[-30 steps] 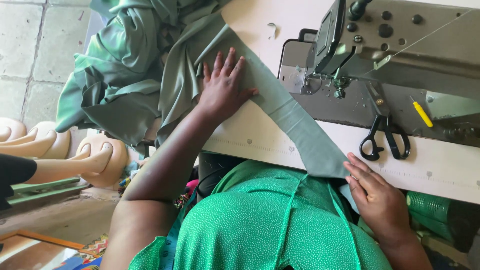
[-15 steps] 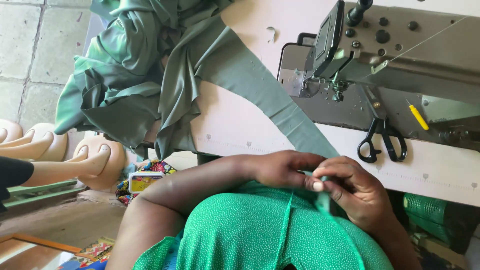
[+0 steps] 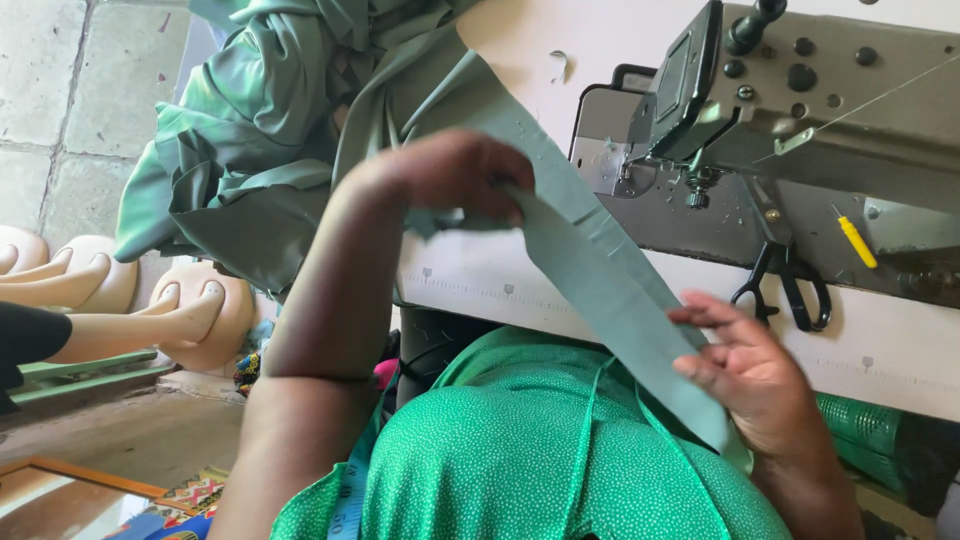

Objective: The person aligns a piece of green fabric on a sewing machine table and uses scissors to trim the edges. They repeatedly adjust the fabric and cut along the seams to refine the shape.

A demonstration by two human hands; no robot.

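Observation:
A long strip of sage-green fabric (image 3: 590,270) runs from a heap of the same cloth (image 3: 270,130) on the white table (image 3: 900,360) down toward my lap. My left hand (image 3: 460,175) is raised over the table, fingers closed on the strip's upper part. Lower right, my right hand (image 3: 740,365) pinches the strip near its end, at the table's front edge. The sewing machine (image 3: 800,110) stands just behind and right of the strip.
Black-handled scissors (image 3: 785,285) and a yellow-handled tool (image 3: 857,240) lie by the machine base. Pale mannequin hands (image 3: 150,310) sit at the left over a tiled floor. A measuring tape (image 3: 350,480) hangs by my green dress.
My left hand left the table, came down to my lap beside the right hand, and has now lifted up and left with the strip. The right hand stays near the strip's lower end.

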